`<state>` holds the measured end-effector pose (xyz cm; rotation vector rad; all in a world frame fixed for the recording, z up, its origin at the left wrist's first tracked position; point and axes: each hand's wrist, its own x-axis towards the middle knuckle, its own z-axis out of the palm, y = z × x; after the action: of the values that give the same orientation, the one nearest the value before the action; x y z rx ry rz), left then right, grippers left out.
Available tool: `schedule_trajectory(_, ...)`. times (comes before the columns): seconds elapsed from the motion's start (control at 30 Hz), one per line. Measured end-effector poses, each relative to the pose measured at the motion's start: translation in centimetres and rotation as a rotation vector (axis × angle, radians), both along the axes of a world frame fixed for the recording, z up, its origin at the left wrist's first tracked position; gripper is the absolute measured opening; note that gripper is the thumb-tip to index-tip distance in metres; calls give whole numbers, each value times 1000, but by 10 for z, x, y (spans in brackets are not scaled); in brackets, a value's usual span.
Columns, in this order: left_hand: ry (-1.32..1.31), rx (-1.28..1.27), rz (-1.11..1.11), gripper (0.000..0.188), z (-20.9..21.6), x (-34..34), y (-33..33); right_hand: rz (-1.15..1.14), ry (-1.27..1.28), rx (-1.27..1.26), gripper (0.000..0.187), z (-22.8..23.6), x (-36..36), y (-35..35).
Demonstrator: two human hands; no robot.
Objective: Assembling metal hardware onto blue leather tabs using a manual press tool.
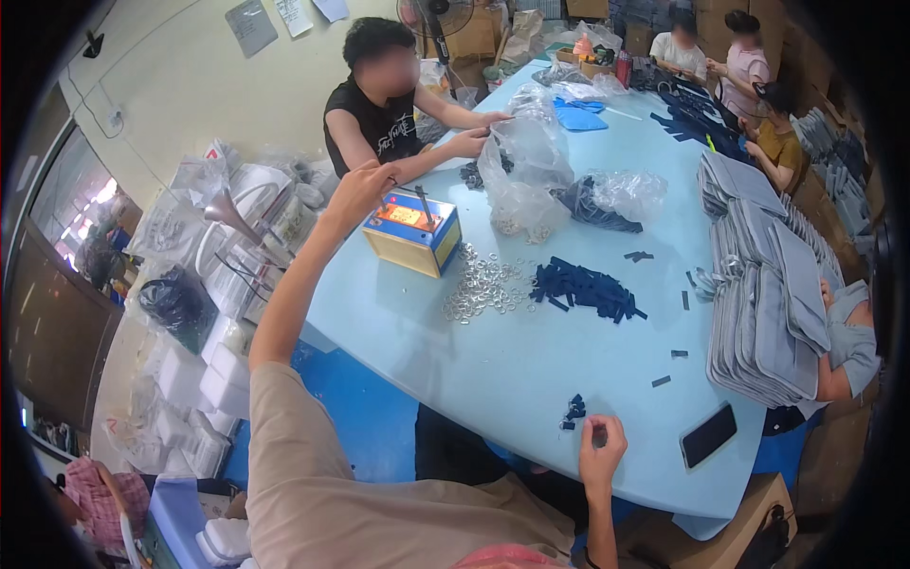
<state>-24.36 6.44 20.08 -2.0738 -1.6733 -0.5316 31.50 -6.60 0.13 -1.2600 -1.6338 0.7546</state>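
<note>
One small cluster of navy pieces (573,412) lies at lower centre, just beside the right hand (604,449); its grip is curled, and I cannot tell whether anything is pinched inside. The left hand (364,190), at upper centre-left, is bent above a blue-and-yellow box (408,252); its hold is also unclear. Mid-frame lie metal rings (477,289) and navy strips (590,289). The step looks like joining strips to rings; the next move probably calls for fetching one of each. Bare table (493,365) spans the centre, but its near edge passes close under the right hand, with a phone (708,436) at lower right.
</note>
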Motion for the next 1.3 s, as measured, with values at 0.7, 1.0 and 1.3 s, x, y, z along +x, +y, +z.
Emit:
schedule_trajectory(0.7,-1821,-270,-266,33,-103,304,-144,311,467,-82,6,108,-62,6)
schedule_trajectory(1.0,-1771,-314,-300,35,-106,324,-163,310,584,-117,14,101,-65,-4)
schedule_trajectory(1.3,-1744,-316,-324,33,-109,330,-171,340,616,-135,19,91,-68,-9)
